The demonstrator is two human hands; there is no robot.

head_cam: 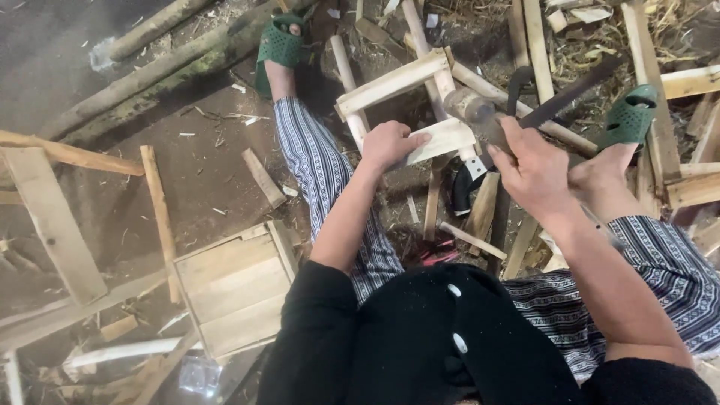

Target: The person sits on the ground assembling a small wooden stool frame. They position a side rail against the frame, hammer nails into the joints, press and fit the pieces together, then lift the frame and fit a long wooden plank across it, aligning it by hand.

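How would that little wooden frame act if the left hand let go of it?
The wooden frame looks stiff, being nailed slats. It probably weighs little, since the slats are thin. It sits tilted on scrap sticks, with only the left hand pressing it, so it might rock or shift under the hammer in the right hand.

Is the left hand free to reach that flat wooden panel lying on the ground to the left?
Probably, with a stretch: the left hand is pressing the wooden frame, and nothing lies between it and the panel.
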